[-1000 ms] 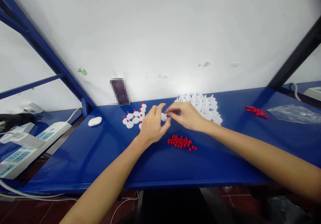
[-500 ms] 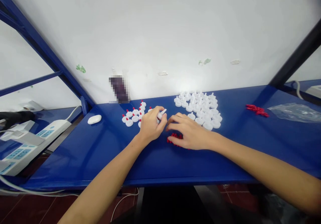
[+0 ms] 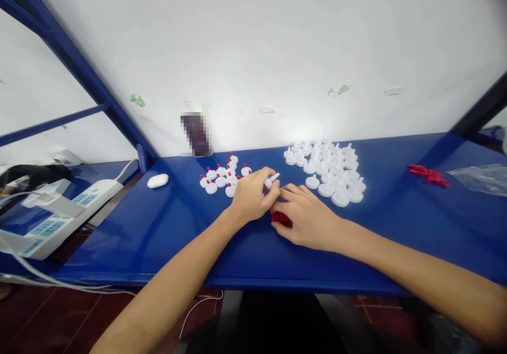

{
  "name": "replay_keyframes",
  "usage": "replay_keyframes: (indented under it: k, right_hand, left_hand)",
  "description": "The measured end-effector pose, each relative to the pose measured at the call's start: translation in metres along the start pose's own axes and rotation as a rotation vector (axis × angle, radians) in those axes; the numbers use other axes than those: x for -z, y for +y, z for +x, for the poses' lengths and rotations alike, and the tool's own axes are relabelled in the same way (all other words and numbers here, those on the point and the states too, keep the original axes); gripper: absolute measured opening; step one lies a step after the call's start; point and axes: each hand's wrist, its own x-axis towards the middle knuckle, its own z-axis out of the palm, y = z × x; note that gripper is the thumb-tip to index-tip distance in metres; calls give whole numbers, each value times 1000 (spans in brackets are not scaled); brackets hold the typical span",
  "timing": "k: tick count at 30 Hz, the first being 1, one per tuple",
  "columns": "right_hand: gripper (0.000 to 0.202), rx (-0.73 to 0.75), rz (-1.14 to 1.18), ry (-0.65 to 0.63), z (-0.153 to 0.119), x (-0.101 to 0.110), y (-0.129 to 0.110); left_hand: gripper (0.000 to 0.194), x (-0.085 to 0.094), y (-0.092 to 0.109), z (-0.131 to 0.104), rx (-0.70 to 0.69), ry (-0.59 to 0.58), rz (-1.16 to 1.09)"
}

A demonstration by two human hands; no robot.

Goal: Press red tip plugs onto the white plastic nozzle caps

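Note:
My left hand (image 3: 256, 195) is closed around a white nozzle cap (image 3: 271, 180), whose narrow spout points up and right between thumb and fingers. Beside it, my right hand (image 3: 307, 214) curves over a pile of small red tips (image 3: 282, 219), thumb apart from the fingers, the pile partly hidden beneath. The two hands nearly meet at the fingertips. Left of them stand several white nozzle caps with red tips (image 3: 221, 181) on their spouts. A large cluster of white nozzle caps (image 3: 325, 190) with bare spouts lies behind and right of my right hand.
Farther right on the blue table (image 3: 158, 238) lie more red pieces (image 3: 428, 175) and a clear plastic bag (image 3: 481, 178). A white earbud case (image 3: 157, 180) rests at the left, and a pixelated phone-like object (image 3: 197, 134) leans on the wall. White power strips (image 3: 85, 201) are beyond the left edge.
The view has shifted, moving the whole scene slightly in the picture. My right hand has come closer to my left hand, over the red pile. The nozzle cap stays in my left hand.

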Motion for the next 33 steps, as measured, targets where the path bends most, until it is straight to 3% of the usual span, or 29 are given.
replay_keyframes:
  k: [10,14,21,33]
  right_hand:
    - [14,6,88,-10,-1,-4,4]
    - [22,-22,75,-29,0,0,2]
    - [18,-27,20,-1,-2,-1,2]
    - [16,74,62,-17,-5,6,8]
  left_hand:
    - [20,1,1,0,19,-31,-8]
    - [20,0,1,0,15,-34,-10]
    - [19,1,2,-1,17,-54,-8]
    - [20,-1,1,-1,7,-43,-7]
